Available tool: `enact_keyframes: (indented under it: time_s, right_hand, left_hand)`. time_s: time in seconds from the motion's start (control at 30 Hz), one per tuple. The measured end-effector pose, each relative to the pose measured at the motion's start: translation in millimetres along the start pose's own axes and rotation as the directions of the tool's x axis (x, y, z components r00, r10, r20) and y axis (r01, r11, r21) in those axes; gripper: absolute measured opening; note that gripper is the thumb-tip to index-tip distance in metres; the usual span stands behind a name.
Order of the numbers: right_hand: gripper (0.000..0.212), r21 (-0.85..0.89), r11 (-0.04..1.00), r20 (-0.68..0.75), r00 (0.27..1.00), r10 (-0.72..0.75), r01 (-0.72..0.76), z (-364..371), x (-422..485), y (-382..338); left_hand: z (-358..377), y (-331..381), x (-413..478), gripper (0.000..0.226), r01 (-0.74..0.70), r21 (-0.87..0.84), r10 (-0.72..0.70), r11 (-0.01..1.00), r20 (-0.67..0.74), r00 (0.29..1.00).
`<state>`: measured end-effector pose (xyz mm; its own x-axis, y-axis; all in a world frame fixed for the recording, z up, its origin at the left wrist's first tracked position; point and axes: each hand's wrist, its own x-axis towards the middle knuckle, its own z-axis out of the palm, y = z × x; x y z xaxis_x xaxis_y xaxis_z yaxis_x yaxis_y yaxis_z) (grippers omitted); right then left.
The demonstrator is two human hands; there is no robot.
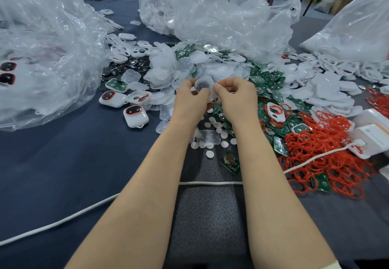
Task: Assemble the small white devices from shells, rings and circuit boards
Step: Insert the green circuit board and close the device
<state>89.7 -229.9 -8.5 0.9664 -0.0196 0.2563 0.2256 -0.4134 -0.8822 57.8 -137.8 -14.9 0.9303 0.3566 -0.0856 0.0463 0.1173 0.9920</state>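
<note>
Most of the small clear shell (202,84) is buried in fingers, so only its upper part shows, a cloudy round face with a dark patch, turned up towards the person. Too much of it is covered to say which way its length runs. It sits raised above the middle of the counter (63,153), in front of the heap of clear covers (168,66). The left hand (189,95) and the right hand (234,91) are both curled and pinch the shell from either side with their fingertips, knuckles nearly meeting. Below the wrists lie small white discs (219,130) and a single green circuit board (230,162); more boards (266,77) are half buried under white shells (328,94). Red rings (328,142) tangle at the right. Two finished devices (135,116) lie at the left, beside a plastic bag (42,47) whose contents are blurred.
</note>
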Motion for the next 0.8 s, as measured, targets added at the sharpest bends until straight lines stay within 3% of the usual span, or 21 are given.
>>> enact_keyframes:
  time_s: [0.3, 0.67, 0.8]
  right_hand:
    - [0.006, -0.180, 0.980, -0.044, 0.994, -0.099, 0.089, 3, -4, -1]
    - [0.009, -0.256, 0.950, -0.069, 0.976, -0.205, 0.181, 12, -9, -1]
    - [0.007, -0.234, 0.958, -0.071, 0.980, -0.188, 0.167, 11, -9, -2]
  left_hand:
    - [-1, -2, 1, 0.028, -0.034, 0.050, 0.034, 0.998, -0.002, 0.999]
    - [-1, -5, 3, 0.017, -0.059, -0.036, 0.060, 0.998, 0.008, 0.998]
    - [-1, -4, 3, 0.021, -0.071, 0.003, 0.071, 0.997, -0.016, 0.997]
